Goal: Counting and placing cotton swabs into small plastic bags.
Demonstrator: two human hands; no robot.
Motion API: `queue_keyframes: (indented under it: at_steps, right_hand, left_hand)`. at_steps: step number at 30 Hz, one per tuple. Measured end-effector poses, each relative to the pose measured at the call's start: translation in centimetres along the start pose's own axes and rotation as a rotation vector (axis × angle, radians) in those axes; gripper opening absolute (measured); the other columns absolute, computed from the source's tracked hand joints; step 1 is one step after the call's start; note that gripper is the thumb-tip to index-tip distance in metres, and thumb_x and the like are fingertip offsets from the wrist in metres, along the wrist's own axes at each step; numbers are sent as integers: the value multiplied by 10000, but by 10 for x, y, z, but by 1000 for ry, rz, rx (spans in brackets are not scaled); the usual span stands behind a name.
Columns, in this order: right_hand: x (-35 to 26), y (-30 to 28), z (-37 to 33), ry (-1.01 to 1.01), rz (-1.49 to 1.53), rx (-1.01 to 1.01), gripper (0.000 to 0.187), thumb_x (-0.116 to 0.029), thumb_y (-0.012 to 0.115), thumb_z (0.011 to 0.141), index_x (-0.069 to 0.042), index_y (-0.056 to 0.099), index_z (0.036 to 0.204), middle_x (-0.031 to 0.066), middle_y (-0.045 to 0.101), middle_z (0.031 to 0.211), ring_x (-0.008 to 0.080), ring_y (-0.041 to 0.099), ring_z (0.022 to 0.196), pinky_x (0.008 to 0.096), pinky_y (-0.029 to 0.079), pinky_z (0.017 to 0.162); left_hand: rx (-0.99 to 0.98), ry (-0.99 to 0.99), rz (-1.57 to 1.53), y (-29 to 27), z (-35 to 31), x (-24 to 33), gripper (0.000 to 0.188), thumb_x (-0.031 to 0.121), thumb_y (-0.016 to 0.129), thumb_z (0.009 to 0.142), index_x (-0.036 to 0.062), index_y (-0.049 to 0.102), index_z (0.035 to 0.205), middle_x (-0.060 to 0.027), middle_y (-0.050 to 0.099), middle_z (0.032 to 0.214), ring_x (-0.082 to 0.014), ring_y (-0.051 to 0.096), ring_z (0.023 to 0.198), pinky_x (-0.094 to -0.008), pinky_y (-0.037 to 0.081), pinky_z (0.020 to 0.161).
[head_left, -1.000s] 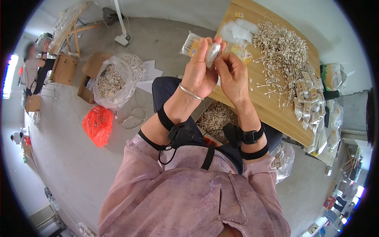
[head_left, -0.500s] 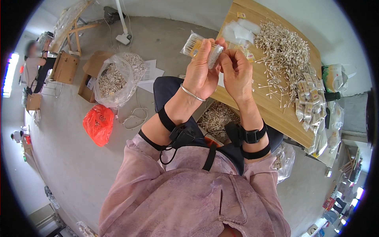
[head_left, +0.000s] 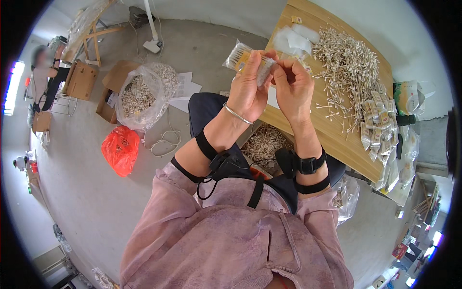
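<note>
The site was a packing workshop: the counter [head_left: 337,139] carried loose cotton swabs [head_left: 345,67] and filled packets [head_left: 378,120]; an open carton [head_left: 117,76] occupied the floor [head_left: 96,202].

A smooth grey concrete floor [head_left: 86,192] is being bordered at the far side by a plain off-white wall [head_left: 226,14]. At the far left, brightness is being let in by a narrow, upright, white-glowing window [head_left: 13,89], while smaller bluish-white patches of light [head_left: 437,238] are being seen at the lower right. A light-brown table with a wood-grained top [head_left: 332,137] is being kept beside a pale stretch of wall [head_left: 365,21] at the upper right. At the upper left, a pale wooden frame with slanting legs [head_left: 105,32] is being shown to the left of a slender white pole [head_left: 150,21], which is being carried by a white base [head_left: 152,46]
</note>
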State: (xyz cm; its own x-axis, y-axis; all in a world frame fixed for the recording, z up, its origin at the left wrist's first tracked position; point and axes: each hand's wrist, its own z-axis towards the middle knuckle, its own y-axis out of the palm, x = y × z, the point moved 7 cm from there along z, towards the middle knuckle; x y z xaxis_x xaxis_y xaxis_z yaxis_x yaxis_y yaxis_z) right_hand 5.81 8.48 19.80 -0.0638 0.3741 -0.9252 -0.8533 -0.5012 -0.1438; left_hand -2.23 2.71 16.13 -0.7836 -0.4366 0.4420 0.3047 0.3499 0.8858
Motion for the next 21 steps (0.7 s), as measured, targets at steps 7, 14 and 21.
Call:
queue_keyframes:
  at_steps: [7,14,21]
  right_hand:
    - [-1,1,-3,-40,58,15,94,-68,595,884,25,594,875,18,618,723,61,555,622,201,461,560]
    - [13,10,-15,121,116,-51,97,-66,602,853,28,579,856,68,618,682,97,574,618,247,471,574]
    - [5,21,-12,58,-57,-158,123,-89,592,853,34,593,838,102,630,711,129,573,616,275,466,568]
  left_hand:
    - [-47,25,11,0,4,4,248,346,631,863,122,578,953,-15,616,992,-74,557,784,-213,420,626]
    - [-11,-5,0,-8,3,4,209,326,606,879,159,548,989,-20,597,1122,-190,515,1123,-339,427,933]
    - [1,-4,-31,-10,3,11,211,349,583,890,163,536,976,-13,581,1140,-190,466,1180,-368,403,978]
